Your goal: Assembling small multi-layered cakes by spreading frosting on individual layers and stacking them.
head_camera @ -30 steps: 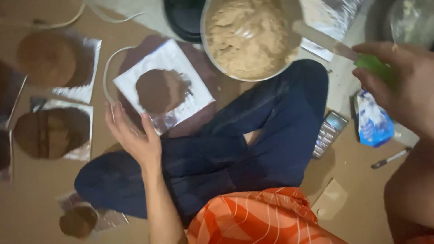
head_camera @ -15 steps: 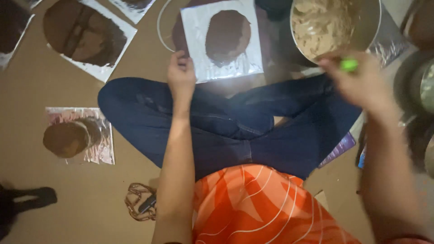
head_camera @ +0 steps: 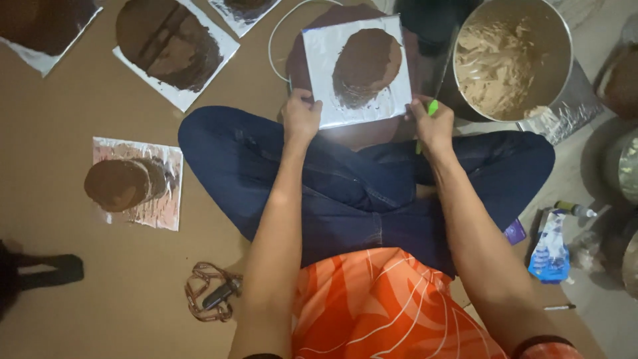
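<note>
hands (head_camera: 365, 119) gripping silver board (head_camera: 319, 73), brown cake (head_camera: 367, 61), batter pot (head_camera: 561, 46)

Dark blue jeans (head_camera: 345, 193) cover the legs, and an orange top (head_camera: 385, 306) with white swirling lines covers the body; both forearms are bare, and a dark band (head_camera: 541, 342) circles the right arm

Both hands, left hand (head_camera: 300, 118) and right hand (head_camera: 434, 123), reach forward, fingers curled.
</note>
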